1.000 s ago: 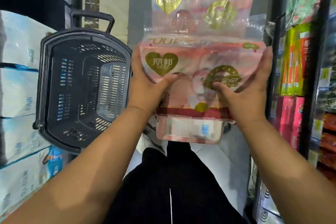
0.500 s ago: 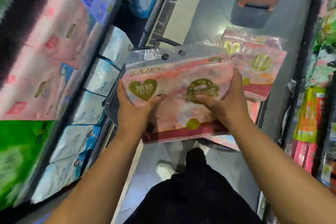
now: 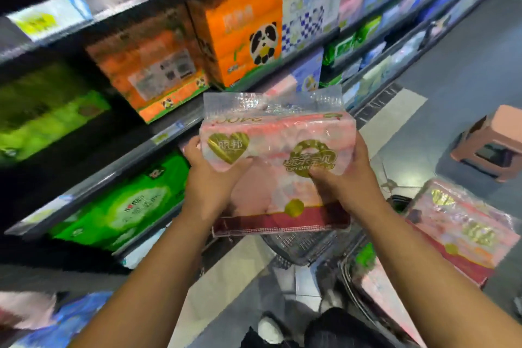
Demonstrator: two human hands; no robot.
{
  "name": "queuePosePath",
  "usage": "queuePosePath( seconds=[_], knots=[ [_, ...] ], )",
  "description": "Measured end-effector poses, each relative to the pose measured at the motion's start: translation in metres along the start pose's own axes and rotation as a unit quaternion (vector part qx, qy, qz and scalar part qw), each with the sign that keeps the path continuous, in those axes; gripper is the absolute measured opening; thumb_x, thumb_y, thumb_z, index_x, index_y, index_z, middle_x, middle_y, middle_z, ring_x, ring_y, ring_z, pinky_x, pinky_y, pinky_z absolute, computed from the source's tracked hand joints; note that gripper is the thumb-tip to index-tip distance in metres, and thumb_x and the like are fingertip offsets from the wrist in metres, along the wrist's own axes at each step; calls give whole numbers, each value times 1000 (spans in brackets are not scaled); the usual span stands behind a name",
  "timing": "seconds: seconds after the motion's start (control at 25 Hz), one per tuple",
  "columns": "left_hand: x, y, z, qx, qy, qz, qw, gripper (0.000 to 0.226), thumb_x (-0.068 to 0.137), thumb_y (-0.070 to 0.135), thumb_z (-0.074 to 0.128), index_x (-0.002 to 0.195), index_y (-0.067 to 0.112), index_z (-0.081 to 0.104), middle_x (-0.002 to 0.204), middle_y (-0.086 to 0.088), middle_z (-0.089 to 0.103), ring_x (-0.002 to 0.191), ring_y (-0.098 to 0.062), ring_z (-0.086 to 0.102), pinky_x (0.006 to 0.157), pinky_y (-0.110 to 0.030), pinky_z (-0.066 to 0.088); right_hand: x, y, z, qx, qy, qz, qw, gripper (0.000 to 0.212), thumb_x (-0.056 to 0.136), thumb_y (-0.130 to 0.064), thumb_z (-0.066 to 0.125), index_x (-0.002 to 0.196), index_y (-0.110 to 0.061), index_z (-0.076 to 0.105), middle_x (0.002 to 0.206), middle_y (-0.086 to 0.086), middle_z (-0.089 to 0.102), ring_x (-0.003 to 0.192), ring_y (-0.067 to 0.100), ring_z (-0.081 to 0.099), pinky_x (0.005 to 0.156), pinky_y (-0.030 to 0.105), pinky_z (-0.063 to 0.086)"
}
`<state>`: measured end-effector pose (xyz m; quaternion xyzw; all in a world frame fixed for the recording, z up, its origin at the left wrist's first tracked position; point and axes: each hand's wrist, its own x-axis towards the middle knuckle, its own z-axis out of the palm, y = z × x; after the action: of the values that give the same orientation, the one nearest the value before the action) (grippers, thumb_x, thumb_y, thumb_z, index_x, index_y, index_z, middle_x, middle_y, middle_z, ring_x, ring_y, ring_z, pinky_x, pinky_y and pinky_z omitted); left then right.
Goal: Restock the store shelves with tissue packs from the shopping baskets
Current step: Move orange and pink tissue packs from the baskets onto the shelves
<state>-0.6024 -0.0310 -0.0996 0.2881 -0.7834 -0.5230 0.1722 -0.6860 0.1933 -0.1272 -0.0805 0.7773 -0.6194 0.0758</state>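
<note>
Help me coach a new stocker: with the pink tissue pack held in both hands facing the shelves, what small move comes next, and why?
Probably carry the pink tissue pack forward and left toward the shelves. Both the left hand and the right hand already grip its sides, so no regrasp seems needed. Which slot will take it is unclear, as the shelves are blurred.

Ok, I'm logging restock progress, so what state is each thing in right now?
Pink pack: held in the air by both hands, not yet shelved.
Left hand: gripping the pack's left side.
Right hand: gripping the pack's right side.
Second pink pack: lying over a basket, untouched.
Basket: on the floor below the held pack, contents hidden.
Shelves: stocked with orange and green packs.
Stool: upright in the aisle.
</note>
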Motion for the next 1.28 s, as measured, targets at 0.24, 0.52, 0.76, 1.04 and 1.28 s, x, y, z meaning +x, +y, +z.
queuePosePath(
  seconds=[0.24, 0.52, 0.76, 1.04, 1.28],
  knots=[
    [13, 51, -50, -5, 69, 36, 997, 76, 74, 29, 81, 127, 24, 28, 99, 25, 46, 93, -4, 56, 82, -28, 44, 39, -67, 22, 26, -34, -25, 999, 73, 68, -13, 86, 124, -24, 40, 112, -7, 63, 103, 13, 64, 95, 47, 51],
    [14, 88, -86, -8, 155, 43, 987, 80, 75, 31, 80, 135, 32, 28, 101, 28, 48, 87, 3, 51, 68, -14, 39, 88, -129, 42, 35, -111, -105, 988, 72, 69, -18, 86, 127, -23, 44, 113, -5, 63, 103, 14, 63, 83, 30, 51],
    [29, 137, -110, -9, 196, 84, 977, 91, 72, 26, 83, 141, 32, 23, 112, 18, 52, 103, -8, 53, 78, -21, 42, 135, -193, 44, 64, -190, -163, 966, 65, 70, -16, 85, 121, -28, 47, 112, -5, 66, 101, 12, 65, 85, 34, 53],
    [63, 205, -128, -21, 255, 172, 951, 88, 72, 19, 82, 134, 31, 21, 106, 25, 47, 92, 8, 53, 78, -18, 44, 182, -274, 44, 71, -210, -279, 934, 76, 71, -2, 80, 129, -23, 37, 110, -6, 62, 97, 4, 62, 79, 17, 50],
    [96, 217, -159, -35, 302, 237, 923, 93, 73, 16, 82, 131, 41, 15, 110, 31, 43, 89, 29, 48, 71, 1, 40, 207, -320, 74, 70, -152, -388, 906, 87, 70, -5, 82, 136, -27, 30, 116, -21, 49, 105, -8, 53, 81, 5, 45]
  ],
)
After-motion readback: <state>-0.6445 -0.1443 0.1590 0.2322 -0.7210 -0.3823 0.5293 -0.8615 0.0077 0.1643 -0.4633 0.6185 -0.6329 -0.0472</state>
